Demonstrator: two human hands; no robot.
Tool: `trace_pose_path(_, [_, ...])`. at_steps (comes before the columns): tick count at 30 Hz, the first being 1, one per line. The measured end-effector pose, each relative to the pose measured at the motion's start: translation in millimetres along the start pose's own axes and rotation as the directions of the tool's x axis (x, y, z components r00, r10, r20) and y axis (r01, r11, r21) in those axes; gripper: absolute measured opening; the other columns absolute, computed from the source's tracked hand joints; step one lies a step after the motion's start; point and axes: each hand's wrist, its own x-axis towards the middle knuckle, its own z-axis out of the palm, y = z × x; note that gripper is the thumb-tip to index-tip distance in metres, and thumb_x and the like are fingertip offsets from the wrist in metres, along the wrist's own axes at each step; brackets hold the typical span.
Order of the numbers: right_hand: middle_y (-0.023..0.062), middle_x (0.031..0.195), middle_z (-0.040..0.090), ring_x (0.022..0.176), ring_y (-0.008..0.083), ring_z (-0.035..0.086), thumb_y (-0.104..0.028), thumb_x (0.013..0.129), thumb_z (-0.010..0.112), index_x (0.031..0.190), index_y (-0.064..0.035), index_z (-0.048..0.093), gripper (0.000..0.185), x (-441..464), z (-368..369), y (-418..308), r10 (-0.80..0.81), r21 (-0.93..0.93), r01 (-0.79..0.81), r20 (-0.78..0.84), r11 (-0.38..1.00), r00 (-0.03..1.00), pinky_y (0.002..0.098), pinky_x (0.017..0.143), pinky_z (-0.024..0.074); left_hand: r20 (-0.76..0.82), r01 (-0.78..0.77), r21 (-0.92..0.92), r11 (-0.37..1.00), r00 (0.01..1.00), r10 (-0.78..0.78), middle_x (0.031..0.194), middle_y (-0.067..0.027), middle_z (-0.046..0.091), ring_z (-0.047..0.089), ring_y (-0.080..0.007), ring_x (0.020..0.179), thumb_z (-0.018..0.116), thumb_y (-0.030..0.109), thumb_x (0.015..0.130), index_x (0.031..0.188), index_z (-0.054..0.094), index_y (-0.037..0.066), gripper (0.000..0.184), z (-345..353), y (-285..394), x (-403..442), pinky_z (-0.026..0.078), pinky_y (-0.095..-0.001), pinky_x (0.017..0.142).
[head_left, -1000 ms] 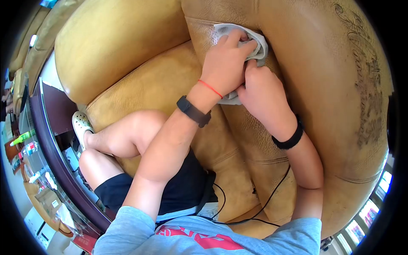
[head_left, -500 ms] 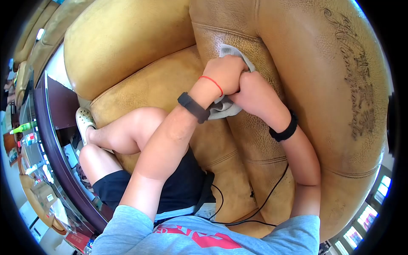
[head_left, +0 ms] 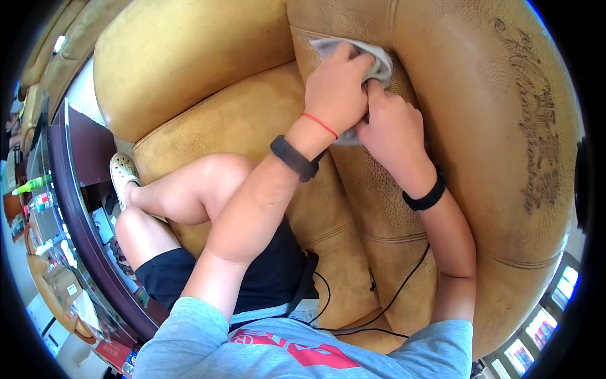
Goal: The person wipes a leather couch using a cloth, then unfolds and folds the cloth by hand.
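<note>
A grey cloth (head_left: 377, 62) lies bunched on the tan leather sofa (head_left: 372, 183), against its inner side near the backrest. My left hand (head_left: 336, 88), with a red string at the wrist, presses on the cloth with its fingers bent around it. Just right of it, my right hand (head_left: 394, 126) has its fingers curled on the cloth's lower part, touching the left hand. A piece of the cloth shows below both hands. The palms and some fingertips are hidden.
A black cable (head_left: 404, 290) runs over the seat near my lap. At the left stands a dark-edged glass table (head_left: 79, 221) with a green bottle (head_left: 31, 185) and other items beyond it. My bent legs rest on the sofa at the left.
Both hands and the cloth moved down toward me, then back up and away along the leather. The cloth stayed in the hands throughout.
</note>
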Motion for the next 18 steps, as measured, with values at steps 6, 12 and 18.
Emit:
trace_pose_path(6, [0.0233,0.080,0.071,0.075,0.0430,0.071,-0.016,0.081,0.073,0.120,0.0001,0.057,0.045,0.3,10.5,4.2,0.027,0.020,-0.028,0.075,0.999,0.997,0.0538,0.069,0.0575,-0.141,-0.016,0.234,0.972,0.989,0.050,0.116,-0.0131,0.064,0.064,-0.0352,0.105,0.069,0.018,0.087,0.109,0.069,0.006,0.025,20.5,-2.8,-3.8,0.057,-0.0451,0.085])
trace_pose_path(12, [0.0197,0.077,0.072,0.072,0.0399,0.072,-0.020,0.081,0.074,0.100,0.0009,0.065,0.029,-0.7,12.3,13.1,-0.095,0.020,0.094,0.020,0.995,0.995,0.0485,0.065,0.0594,0.052,-0.025,0.230,0.973,0.999,0.014,0.111,-0.0146,0.066,0.067,-0.0370,0.102,0.068,0.015,0.086,0.103,0.068,0.005,0.020,11.3,-3.9,-2.9,0.058,-0.0474,0.082])
trace_pose_path(18, [0.0201,0.081,0.072,0.075,0.0403,0.072,-0.025,0.078,0.079,0.088,-0.0032,0.074,0.025,0.7,13.1,15.2,-0.098,0.113,0.085,0.116,0.990,0.988,0.0482,0.068,0.0594,0.356,0.066,0.242,0.968,0.922,-0.152,0.098,-0.0209,0.073,0.071,-0.0406,0.093,0.068,0.013,0.079,0.095,0.074,0.005,0.019,-1.3,-2.5,0.0,0.058,-0.0489,0.083])
